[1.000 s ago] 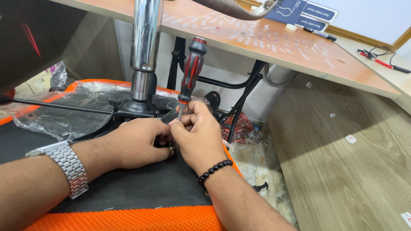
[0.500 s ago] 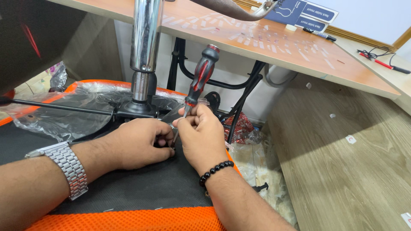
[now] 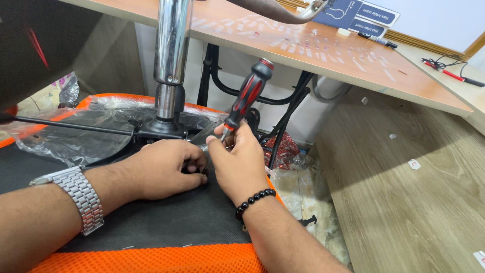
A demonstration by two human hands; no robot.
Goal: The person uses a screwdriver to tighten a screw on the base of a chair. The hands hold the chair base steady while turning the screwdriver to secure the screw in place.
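My right hand (image 3: 237, 162) grips a screwdriver with a black and red handle (image 3: 247, 96) near its lower end; the handle tilts up and to the right. Its tip is hidden between my two hands. My left hand (image 3: 164, 169), with a metal watch on the wrist, is curled on a small part against the black underside of an upturned chair seat (image 3: 166, 222); what it pinches is hidden. Just behind both hands, a chrome gas-lift column (image 3: 171, 50) rises from a black mechanism plate (image 3: 159, 130).
Clear plastic wrap (image 3: 65, 134) covers the seat's far side, and a thin black lever (image 3: 70, 125) runs left. The seat's orange mesh edge (image 3: 151, 258) lies nearest me. A wooden desk top (image 3: 323, 55) overhangs behind, with black tubular frame parts (image 3: 283, 108) beneath. Wood floor lies to the right.
The screwdriver handle has swung from nearly upright to leaning further right. My right hand shifted slightly right and lower on it. My left hand has stayed put.
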